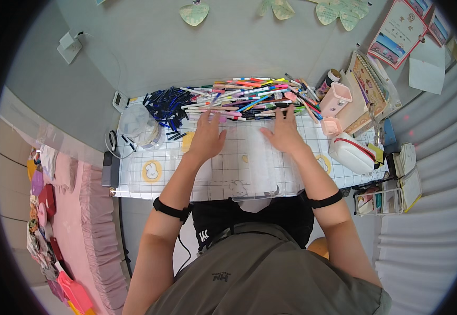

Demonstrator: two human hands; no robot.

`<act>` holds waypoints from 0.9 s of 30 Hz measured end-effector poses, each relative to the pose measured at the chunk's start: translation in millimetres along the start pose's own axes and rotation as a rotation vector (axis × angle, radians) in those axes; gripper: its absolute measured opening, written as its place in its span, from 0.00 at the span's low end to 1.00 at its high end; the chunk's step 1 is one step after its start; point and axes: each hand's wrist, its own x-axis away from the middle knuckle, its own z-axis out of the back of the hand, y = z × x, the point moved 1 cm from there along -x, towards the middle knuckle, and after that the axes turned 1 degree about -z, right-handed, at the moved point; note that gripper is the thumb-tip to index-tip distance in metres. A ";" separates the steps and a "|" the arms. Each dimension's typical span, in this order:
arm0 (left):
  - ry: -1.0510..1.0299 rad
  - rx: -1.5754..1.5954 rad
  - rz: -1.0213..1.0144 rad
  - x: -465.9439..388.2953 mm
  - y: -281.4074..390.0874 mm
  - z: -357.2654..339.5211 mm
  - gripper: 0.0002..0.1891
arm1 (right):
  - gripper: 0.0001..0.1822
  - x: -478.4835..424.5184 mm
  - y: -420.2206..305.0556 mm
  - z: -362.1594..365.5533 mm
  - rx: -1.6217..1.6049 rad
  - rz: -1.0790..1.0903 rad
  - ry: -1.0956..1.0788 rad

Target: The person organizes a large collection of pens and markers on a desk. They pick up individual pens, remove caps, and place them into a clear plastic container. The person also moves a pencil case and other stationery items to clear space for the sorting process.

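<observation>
A long heap of coloured pens and markers (248, 94) lies along the back of the desk. Dark blue ink cartridges or similar short tubes (167, 104) form a pile at its left end. My left hand (208, 136) is at the heap's front edge, fingers slightly apart, with no object visibly gripped. Across from it, my right hand (287, 132) spreads its fingers at the same edge, fingertips by a black pen. Whether the fingertips touch the pens, I cannot tell. Between and below my hands lies a clear plastic tray or box (228, 165), with a whitish strip (262, 161) on its right.
Clear plastic tubs (138, 122) stand at the left, near a white cable. On the right are a pink pen holder (335, 98), a smaller pink box (331, 126), a white zipped pouch (352, 153) and upright notebooks (364, 86). A grey wall borders the back.
</observation>
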 end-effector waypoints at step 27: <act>0.066 0.081 -0.090 -31.1 -3.9 -8.6 0.11 | 0.25 -53.3 76.4 14.3 -0.152 0.179 0.081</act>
